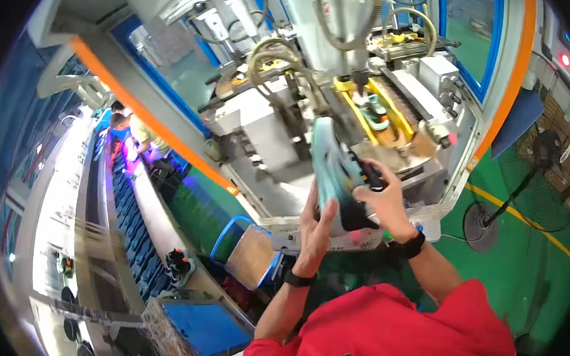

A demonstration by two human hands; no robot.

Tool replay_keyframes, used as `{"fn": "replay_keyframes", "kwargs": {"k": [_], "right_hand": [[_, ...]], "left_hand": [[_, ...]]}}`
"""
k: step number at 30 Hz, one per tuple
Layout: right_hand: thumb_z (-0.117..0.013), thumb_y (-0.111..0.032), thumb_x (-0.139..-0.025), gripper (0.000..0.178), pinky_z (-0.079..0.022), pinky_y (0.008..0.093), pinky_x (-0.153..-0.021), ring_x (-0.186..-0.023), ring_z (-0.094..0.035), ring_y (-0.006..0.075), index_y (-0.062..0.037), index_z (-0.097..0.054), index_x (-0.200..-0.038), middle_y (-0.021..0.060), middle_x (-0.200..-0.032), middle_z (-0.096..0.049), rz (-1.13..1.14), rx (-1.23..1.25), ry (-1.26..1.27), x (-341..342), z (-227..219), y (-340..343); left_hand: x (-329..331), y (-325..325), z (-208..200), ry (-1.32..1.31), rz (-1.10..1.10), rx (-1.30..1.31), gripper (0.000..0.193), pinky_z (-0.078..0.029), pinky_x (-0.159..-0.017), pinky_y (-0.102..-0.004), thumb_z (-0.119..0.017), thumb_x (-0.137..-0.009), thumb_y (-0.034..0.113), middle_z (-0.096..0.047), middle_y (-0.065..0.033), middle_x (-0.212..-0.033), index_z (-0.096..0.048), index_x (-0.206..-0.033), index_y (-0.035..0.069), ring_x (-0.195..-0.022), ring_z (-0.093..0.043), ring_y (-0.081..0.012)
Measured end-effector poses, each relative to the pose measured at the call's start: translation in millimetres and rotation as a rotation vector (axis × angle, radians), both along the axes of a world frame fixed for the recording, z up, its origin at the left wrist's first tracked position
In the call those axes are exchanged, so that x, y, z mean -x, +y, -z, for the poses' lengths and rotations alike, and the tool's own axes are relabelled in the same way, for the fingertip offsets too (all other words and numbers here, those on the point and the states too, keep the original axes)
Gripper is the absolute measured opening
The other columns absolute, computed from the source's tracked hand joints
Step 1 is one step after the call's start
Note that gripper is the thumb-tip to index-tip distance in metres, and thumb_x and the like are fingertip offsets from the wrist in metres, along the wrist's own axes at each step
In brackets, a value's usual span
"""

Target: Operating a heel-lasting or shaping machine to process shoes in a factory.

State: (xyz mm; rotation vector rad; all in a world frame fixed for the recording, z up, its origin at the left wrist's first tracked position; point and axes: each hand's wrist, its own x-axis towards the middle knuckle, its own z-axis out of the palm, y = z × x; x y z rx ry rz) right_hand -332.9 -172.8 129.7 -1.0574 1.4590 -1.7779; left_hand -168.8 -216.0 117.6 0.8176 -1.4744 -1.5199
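Note:
A teal and black sneaker [332,170] is held up in front of the machine, its light toe pointing away and its dark heel toward me. My left hand [315,235] grips it along the left side near the heel, thumb and fingers against it. My right hand [386,200] holds the right side, fingers at the black opening and laces. Beyond it, another teal shoe [376,113] sits in a yellow fixture [400,116] inside the machine, beneath a vertical tool head [361,81].
An orange-edged machine frame [151,127] surrounds the work bay. At left runs a conveyor line [146,202] with a dark shoe [178,266] on its near edge; co-workers [145,140] are farther along. A blue-framed stool [249,257] and a floor fan [481,222] flank the machine.

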Motion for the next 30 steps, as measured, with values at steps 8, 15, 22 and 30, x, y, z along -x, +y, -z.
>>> {"fn": "replay_keyframes", "kwargs": {"k": [8,15,22,30], "right_hand": [[-0.071,-0.015,-0.075,0.053,-0.048,0.0256,-0.082,-0.091,-0.058,0.0115,-0.001,-0.058,-0.124,0.0045,-0.105,-0.062,0.359,0.007,-0.074,134.7,27.7,18.4],[-0.068,-0.012,-0.074,0.052,-0.047,0.0264,-0.085,-0.093,-0.058,0.0131,0.0005,-0.057,-0.123,0.0063,-0.106,-0.061,0.656,-0.145,0.111,166.1,21.0,34.9],[-0.071,-0.013,-0.07,0.053,-0.049,0.027,-0.076,-0.084,-0.06,0.0142,0.0025,-0.059,-0.119,0.0091,-0.098,-0.064,0.538,-0.254,0.349,235.3,-4.3,-71.2],[-0.077,-0.034,-0.062,0.056,-0.053,0.0375,-0.082,-0.097,-0.067,0.031,0.0071,-0.064,-0.097,0.0246,-0.102,-0.067,0.149,-0.816,0.753,214.4,-6.4,-302.8]], "left_hand": [[155.1,-182.0,78.4,-0.166,0.004,0.046,0.047,-0.048,-0.089,-0.0361,-0.066,-0.09,0.032,-0.066,-0.0182,-0.112,-0.058,-0.116,-0.006,-0.104,-0.063,-0.024],[247.6,-286.1,141.4,-0.748,-0.323,0.243,0.057,-0.048,-0.09,-0.0491,-0.067,-0.081,0.018,-0.061,-0.0304,-0.114,-0.045,-0.126,-0.011,-0.106,-0.06,-0.0447],[197.5,-319.0,166.0,-0.182,-0.33,-0.008,0.035,-0.05,-0.082,-0.043,-0.07,-0.077,0.008,-0.066,-0.0191,-0.098,-0.056,-0.106,-0.006,-0.09,-0.065,-0.0351],[17.3,-160.6,34.8,0.211,0.084,-0.752,0.027,-0.054,-0.079,-0.032,-0.06,-0.093,0.009,-0.066,-0.0071,-0.106,-0.058,-0.118,-0.001,-0.092,-0.065,-0.0173]]}}
